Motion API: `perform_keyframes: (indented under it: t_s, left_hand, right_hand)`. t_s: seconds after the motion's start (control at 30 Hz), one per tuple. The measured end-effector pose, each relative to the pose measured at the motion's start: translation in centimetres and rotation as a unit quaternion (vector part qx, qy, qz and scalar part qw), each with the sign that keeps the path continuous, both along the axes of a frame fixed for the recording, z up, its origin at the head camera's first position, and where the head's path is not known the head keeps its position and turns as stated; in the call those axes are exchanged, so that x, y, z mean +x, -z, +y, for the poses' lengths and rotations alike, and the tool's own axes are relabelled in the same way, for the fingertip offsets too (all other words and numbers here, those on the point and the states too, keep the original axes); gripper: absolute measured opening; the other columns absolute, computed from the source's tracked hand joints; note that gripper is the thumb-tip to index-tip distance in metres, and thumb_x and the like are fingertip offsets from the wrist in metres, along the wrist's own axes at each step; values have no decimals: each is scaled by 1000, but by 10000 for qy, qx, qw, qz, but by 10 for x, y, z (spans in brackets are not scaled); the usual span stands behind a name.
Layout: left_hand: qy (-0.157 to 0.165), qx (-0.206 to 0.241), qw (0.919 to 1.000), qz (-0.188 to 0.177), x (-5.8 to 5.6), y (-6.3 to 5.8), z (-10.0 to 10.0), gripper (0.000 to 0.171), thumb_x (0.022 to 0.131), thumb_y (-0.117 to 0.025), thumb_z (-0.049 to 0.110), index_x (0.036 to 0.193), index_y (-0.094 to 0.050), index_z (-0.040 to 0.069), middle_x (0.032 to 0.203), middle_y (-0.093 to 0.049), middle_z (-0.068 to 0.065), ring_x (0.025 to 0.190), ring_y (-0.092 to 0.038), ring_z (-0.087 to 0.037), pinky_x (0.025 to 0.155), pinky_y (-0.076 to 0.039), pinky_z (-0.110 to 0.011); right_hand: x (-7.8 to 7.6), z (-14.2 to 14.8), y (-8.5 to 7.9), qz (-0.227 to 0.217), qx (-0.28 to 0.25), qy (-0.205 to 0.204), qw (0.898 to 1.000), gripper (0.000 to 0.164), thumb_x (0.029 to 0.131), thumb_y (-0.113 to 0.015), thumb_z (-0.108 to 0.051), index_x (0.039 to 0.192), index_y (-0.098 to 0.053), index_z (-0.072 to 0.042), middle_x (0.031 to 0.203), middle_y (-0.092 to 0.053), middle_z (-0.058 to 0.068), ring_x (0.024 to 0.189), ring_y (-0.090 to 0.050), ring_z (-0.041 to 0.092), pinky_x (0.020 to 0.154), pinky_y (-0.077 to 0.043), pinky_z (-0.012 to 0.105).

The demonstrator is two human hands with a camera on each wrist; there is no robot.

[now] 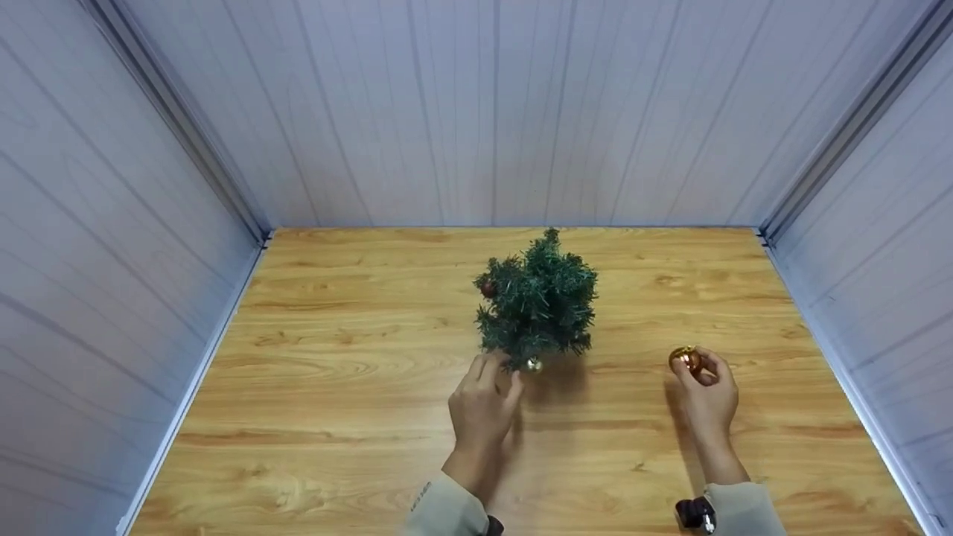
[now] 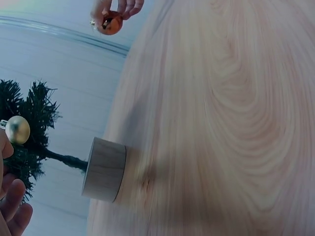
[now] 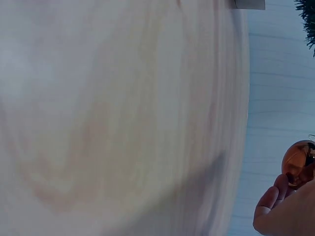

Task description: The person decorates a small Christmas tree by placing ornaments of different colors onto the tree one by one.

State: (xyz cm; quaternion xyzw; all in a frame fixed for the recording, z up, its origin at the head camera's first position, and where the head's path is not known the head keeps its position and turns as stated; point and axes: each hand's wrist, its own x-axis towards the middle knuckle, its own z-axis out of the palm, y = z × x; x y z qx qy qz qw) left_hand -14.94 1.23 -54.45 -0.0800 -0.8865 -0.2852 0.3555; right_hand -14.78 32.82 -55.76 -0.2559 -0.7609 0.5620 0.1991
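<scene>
A small green artificial Christmas tree (image 1: pixel 540 298) stands upright on a round wooden base (image 2: pixel 104 169). A small gold Christmas ball (image 1: pixel 534 365) hangs at its lower front; a dark red ball (image 1: pixel 488 288) sits on its left side. My left hand (image 1: pixel 482 402) is at the lower front branches, thumb and fingers around a branch tip just left of the small gold ball. Part of that grip is hidden. To the right of the tree, above the table, my right hand (image 1: pixel 711 391) pinches a larger shiny orange-gold Christmas ball (image 1: pixel 685 360) between thumb and fingers.
The wood-grain table (image 1: pixel 335 417) is bounded by a pale panel wall (image 1: pixel 461 112) behind and by side walls at left (image 1: pixel 112 246) and right (image 1: pixel 878 283). A dark strap device (image 1: pixel 696 514) is on the right wrist.
</scene>
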Motion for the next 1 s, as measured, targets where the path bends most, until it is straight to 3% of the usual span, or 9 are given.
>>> perform_keyframes:
  t_s: [0.17,0.37,0.57,1.0]
  left_hand:
    - [-69,28,10000,26,-3,1,-7,27,79,-77,22,104,-71,14,100,-69,2,57,-59,-12,46,-47,-27]
    - [-94,155,9997,-142,-5,0,-16,19,84,-73,22,102,-72,16,100,-70,4,56,-58,-7,46,-46,-25]
    - [-118,239,9996,-134,-8,-2,-21,18,83,-75,19,100,-73,17,100,-70,5,58,-60,-6,48,-47,-25]
    - [-110,497,9968,-612,-16,-8,-31,14,86,-74,19,100,-74,20,91,-71,8,58,-60,-4,50,-48,-25]
  right_hand:
    - [7,-4,6,-90,15,-15,10000,50,90,-72,-26,133,-55,-5,119,-56,2,85,-51,-1,70,-44,6]
    - [13,-10,9,61,17,122,9999,46,88,-75,-23,127,-59,-4,106,-56,-7,82,-52,-2,69,-45,6]
    - [19,-14,7,68,42,61,9999,46,88,-74,-24,126,-58,-4,110,-56,-1,84,-53,0,69,-44,7]
    - [24,-24,3,97,-177,-2,9998,45,88,-75,-24,126,-59,-6,104,-56,-11,86,-54,3,70,-46,7]
